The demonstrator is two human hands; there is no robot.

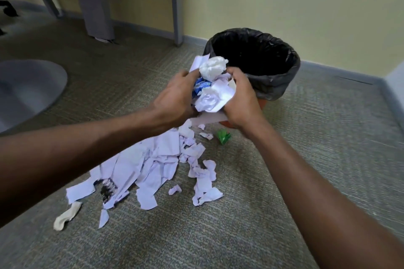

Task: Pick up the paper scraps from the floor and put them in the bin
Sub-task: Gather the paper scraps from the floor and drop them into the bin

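Between my left hand (pixel 175 98) and my right hand (pixel 240 98) I hold a bundle of paper scraps (pixel 213 85): crumpled white paper, a white tissue ball and a blue wrapper. The bundle hangs above the floor, just in front of the near rim of the bin (pixel 282 78), which has a black liner and stands open by the wall. A heap of torn white paper scraps (pixel 153 166) lies on the carpet below my arms. A green wrapper (pixel 224 136) lies near the bin's base.
A beige scrap (pixel 65 216) lies at the left end of the heap. A grey round base (pixel 28 89) sits on the floor at left. Grey table legs (pixel 177 6) and a grey panel (pixel 96 2) stand by the yellow wall.
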